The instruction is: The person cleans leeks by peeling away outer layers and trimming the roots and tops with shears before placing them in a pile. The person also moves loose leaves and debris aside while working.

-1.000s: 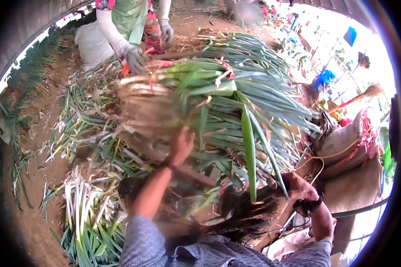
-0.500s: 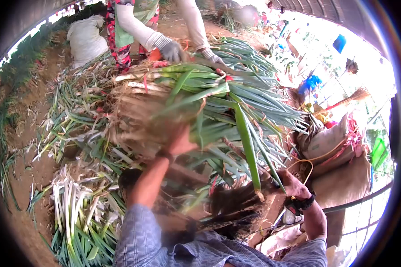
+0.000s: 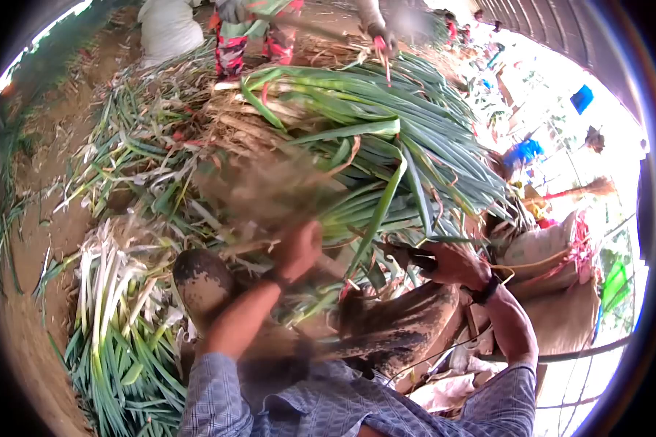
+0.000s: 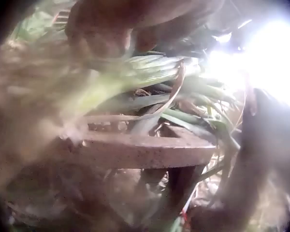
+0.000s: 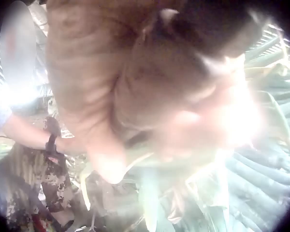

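Green onions (image 4: 101,92) blurred; left hand (image 4: 135,24) cut off

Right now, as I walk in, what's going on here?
Someone is working bare-handed at a big pile of leafy green stalks, probably leeks or large green onions. Their left hand is blurred, low beside the rooty ends. The right hand is curled near the hanging leaves; what its grip holds, if anything, isn't clear. Another person stands across the pile. More pale-based stalks lie in a heap to the left.
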Action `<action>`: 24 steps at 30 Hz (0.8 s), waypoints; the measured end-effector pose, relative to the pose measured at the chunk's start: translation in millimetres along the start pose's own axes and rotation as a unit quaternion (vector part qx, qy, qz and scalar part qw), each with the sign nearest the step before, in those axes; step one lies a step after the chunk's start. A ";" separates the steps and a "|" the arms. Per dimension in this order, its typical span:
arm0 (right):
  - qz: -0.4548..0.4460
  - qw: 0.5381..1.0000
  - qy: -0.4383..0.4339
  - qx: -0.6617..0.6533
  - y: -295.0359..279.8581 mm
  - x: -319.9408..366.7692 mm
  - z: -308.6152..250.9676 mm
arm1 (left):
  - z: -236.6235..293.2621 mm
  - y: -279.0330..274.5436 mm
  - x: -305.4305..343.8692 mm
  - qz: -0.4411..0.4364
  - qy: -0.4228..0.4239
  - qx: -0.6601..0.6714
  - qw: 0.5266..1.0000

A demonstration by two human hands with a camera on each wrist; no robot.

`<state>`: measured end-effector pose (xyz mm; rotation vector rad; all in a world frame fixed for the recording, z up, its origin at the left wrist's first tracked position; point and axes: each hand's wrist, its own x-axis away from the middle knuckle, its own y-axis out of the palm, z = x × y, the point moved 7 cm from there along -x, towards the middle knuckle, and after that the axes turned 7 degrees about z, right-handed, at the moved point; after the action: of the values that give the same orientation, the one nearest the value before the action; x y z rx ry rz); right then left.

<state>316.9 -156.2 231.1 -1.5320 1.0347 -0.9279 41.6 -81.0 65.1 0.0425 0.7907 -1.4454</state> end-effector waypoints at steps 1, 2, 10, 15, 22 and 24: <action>0.003 1.000 -0.012 0.017 -0.6 -7.5 -2.9 | -25.3 16.2 12.0 -0.032 -0.164 0.123 0.978; -0.014 0.999 -0.018 0.032 -2.9 -13.9 -12.8 | -52.4 40.2 29.8 -0.061 -0.320 0.242 0.914; -0.130 0.991 -0.022 0.031 30.0 -42.9 -20.3 | -100.4 82.1 69.7 0.126 -0.461 0.574 0.665; -0.127 0.992 -0.010 0.018 17.9 -40.9 -28.0 | -174.1 77.8 50.8 0.132 -0.097 0.177 0.971; -0.105 0.993 -0.006 -0.059 -17.7 -23.1 -35.5 | -93.7 -22.4 -9.0 0.299 -0.395 0.646 0.582; -0.095 0.990 0.018 -0.105 -29.8 -16.2 -39.1 | -105.9 -48.2 -23.8 0.318 -0.340 0.659 0.590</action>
<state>279.7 -150.2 266.6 -1.8197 1.0519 -1.0062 -47.5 -18.1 18.2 0.7800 -1.0050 -0.8921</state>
